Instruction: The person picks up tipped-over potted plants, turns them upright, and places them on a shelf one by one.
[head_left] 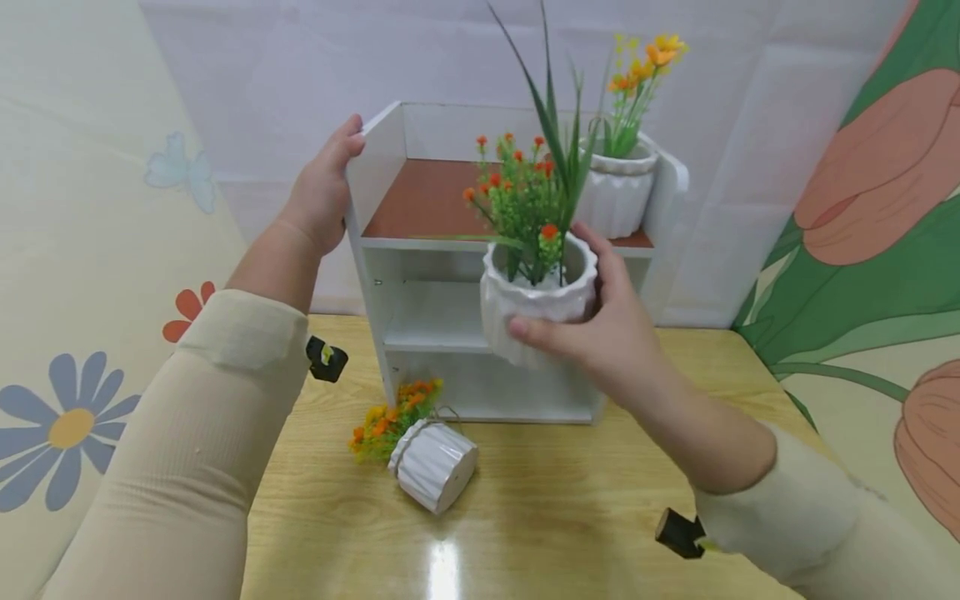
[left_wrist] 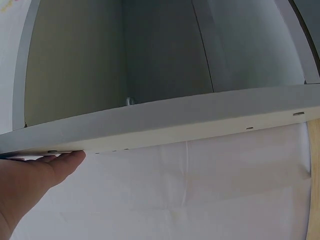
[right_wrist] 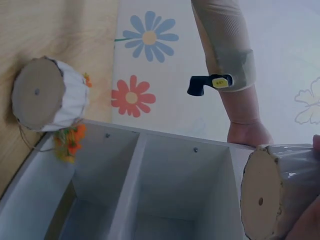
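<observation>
Up front, the right hand grips a white ribbed ceramic pot of red-flowered greenery; the left hand clasps the white wooden shelf unit's side panel.

A home-like staged corner: flower-print wall cloths, wooden table, small shelf

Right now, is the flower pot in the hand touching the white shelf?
Cannot tell. In the head view the flower pot, gripped by the right hand, overlaps the white shelf; the right wrist view shows no plain gap or contact.
</observation>
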